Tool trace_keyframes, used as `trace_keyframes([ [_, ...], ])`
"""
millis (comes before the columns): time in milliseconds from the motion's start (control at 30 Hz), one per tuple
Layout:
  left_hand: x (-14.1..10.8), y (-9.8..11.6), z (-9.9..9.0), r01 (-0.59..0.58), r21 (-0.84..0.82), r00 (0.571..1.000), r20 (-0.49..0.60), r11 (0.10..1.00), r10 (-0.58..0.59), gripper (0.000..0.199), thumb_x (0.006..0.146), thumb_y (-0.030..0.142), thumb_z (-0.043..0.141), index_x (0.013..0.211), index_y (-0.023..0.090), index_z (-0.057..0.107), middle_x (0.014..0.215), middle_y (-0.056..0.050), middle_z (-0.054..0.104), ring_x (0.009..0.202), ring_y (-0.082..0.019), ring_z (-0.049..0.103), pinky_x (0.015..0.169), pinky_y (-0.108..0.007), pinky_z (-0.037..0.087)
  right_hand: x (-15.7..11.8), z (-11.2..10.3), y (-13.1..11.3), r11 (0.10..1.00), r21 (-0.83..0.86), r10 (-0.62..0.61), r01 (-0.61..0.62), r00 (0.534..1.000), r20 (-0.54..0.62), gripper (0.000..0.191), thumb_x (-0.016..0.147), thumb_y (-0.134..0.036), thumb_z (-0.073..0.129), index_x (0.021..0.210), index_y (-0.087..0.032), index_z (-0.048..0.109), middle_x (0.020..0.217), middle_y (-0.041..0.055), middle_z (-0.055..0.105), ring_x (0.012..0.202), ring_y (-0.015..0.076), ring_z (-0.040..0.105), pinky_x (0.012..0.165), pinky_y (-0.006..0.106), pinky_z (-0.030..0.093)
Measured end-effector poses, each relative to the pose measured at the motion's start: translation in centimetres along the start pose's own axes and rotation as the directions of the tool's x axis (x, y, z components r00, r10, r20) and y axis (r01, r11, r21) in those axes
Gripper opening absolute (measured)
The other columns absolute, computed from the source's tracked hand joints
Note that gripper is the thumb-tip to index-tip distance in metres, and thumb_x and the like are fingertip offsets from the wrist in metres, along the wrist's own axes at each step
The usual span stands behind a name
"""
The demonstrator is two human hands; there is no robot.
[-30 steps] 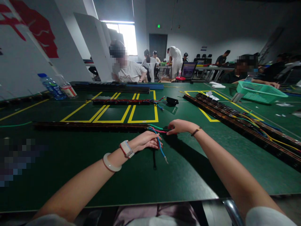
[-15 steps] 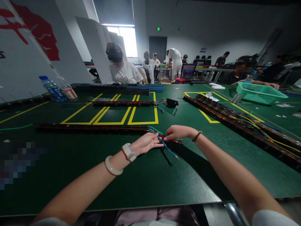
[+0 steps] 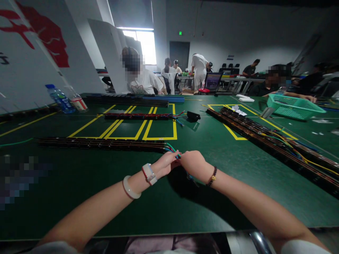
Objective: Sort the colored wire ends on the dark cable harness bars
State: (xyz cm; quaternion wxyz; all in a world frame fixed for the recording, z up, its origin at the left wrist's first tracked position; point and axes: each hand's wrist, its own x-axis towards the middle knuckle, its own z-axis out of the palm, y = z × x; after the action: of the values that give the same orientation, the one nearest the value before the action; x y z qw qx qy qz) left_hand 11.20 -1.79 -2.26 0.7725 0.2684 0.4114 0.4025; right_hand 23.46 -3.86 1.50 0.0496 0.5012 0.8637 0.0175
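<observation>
Two hands, left hand and right hand, clamp the wires at the right end of a black strip.

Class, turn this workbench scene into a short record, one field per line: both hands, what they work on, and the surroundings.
Left hand: fingers holding the wires
Right hand: against the left fingertips; its grip is hidden
Wire colours: green and blue visible
Wire source: end of the long black strip
Surface: green table with yellow tape
Beyond: shorter wired strip
Picture right: green basket
Picture left: two bottles
</observation>
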Motion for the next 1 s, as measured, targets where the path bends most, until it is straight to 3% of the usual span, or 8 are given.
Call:
trace_keyframes([
  [133, 0.2, -0.4, -0.3, -0.048, -0.020, 0.998, 0.046, 0.999, 0.049, 0.018, 0.089, 0.016, 0.054, 0.075, 0.008, 0.061, 0.073, -0.009, 0.069, 0.072, -0.015, 0.066, 0.078, -0.030, 0.053, 0.3, -1.8, 2.2, 1.000, 0.020, 0.011, -0.013, 0.997, 0.079, 0.045, 0.092, -0.049, 0.043, 0.085, -0.013, 0.070, 0.080, 0.0148, 0.069, 0.074, 0.0206, 0.067, 0.061, 0.024, 0.046],
  [300, 0.3, -0.5, -0.5, -0.064, -0.040, 0.988, 0.140, 0.997, 0.069, 0.022, 0.093, 0.017, 0.046, 0.083, 0.006, 0.063, 0.080, -0.013, 0.070, 0.084, -0.019, 0.068, 0.091, -0.037, 0.049, 1.9, -2.2, 5.5, 0.921, 0.390, -0.129, 0.002, 0.945, 0.302, 0.068, 0.088, -0.068, 0.027, 0.074, -0.014, 0.066, 0.063, 0.0064, 0.064, 0.050, 0.0119, 0.056, 0.049, 0.022, 0.036],
  [433, 0.3, -0.5, -0.5, -0.079, -0.059, 0.980, 0.179, 0.995, 0.089, 0.023, 0.093, 0.013, 0.043, 0.085, 0.005, 0.063, 0.085, -0.014, 0.070, 0.088, -0.019, 0.067, 0.095, -0.039, 0.047, 3.0, -1.1, 7.3, 0.869, 0.477, -0.282, 0.131, 0.924, 0.260, 0.070, 0.089, -0.069, 0.024, 0.075, -0.013, 0.064, 0.063, 0.0050, 0.062, 0.051, 0.0102, 0.048, 0.050, 0.022, 0.033],
  [600, 0.6, -0.8, -1.0, -0.081, -0.082, 0.981, 0.167, 0.993, 0.094, 0.017, 0.091, 0.008, 0.046, 0.084, 0.007, 0.061, 0.084, -0.011, 0.069, 0.085, -0.017, 0.067, 0.095, -0.039, 0.047, 3.6, -0.1, 9.0, 0.883, 0.410, -0.323, 0.228, 0.930, 0.178, 0.053, 0.092, -0.055, 0.034, 0.079, -0.013, 0.064, 0.066, 0.0033, 0.060, 0.055, 0.0101, 0.043, 0.051, 0.022, 0.029],
  [767, 0.7, -1.0, -1.7, -0.097, -0.026, 0.979, 0.176, 0.995, 0.100, 0.013, 0.089, 0.009, 0.051, 0.081, 0.007, 0.061, 0.082, -0.012, 0.069, 0.079, -0.016, 0.067, 0.089, -0.036, 0.050, 3.8, 0.0, 9.4, 0.912, 0.331, -0.304, 0.242, 0.940, 0.152, 0.031, 0.091, -0.041, 0.046, 0.088, -0.016, 0.065, 0.075, 0.0032, 0.065, 0.060, 0.0115, 0.052, 0.054, 0.022, 0.033],
  [833, 0.5, -0.9, -1.7, -0.108, -0.001, 0.975, 0.193, 0.994, 0.107, 0.013, 0.089, 0.011, 0.052, 0.082, 0.006, 0.062, 0.083, -0.013, 0.069, 0.079, -0.017, 0.067, 0.085, -0.036, 0.051, 3.9, -0.1, 9.1, 0.921, 0.230, -0.348, 0.315, 0.930, 0.119, 0.021, 0.087, -0.033, 0.055, 0.099, -0.018, 0.064, 0.083, 0.0039, 0.068, 0.067, 0.0133, 0.057, 0.057, 0.023, 0.035],
  [900, 0.3, -0.7, -1.5, -0.104, 0.005, 0.977, 0.186, 0.995, 0.101, 0.014, 0.089, 0.011, 0.051, 0.082, 0.006, 0.062, 0.082, -0.014, 0.069, 0.078, -0.018, 0.067, 0.082, -0.035, 0.051, 4.1, -0.4, 8.8, 0.912, 0.072, -0.409, 0.403, 0.909, 0.083, 0.028, 0.083, -0.022, 0.060, 0.111, -0.019, 0.059, 0.093, 0.0052, 0.068, 0.076, 0.0153, 0.061, 0.062, 0.024, 0.037],
  [1000, -0.1, -0.3, -1.1, -0.089, -0.017, 0.986, 0.137, 0.996, 0.090, 0.013, 0.089, 0.008, 0.049, 0.081, 0.008, 0.059, 0.080, -0.012, 0.068, 0.075, -0.016, 0.066, 0.078, -0.032, 0.051, 5.1, -1.0, 8.3, 0.847, -0.203, -0.488, 0.491, 0.870, 0.066, 0.028, 0.084, -0.010, 0.055, 0.111, -0.019, 0.058, 0.093, 0.0060, 0.067, 0.081, 0.0161, 0.062, 0.068, 0.026, 0.038],
])
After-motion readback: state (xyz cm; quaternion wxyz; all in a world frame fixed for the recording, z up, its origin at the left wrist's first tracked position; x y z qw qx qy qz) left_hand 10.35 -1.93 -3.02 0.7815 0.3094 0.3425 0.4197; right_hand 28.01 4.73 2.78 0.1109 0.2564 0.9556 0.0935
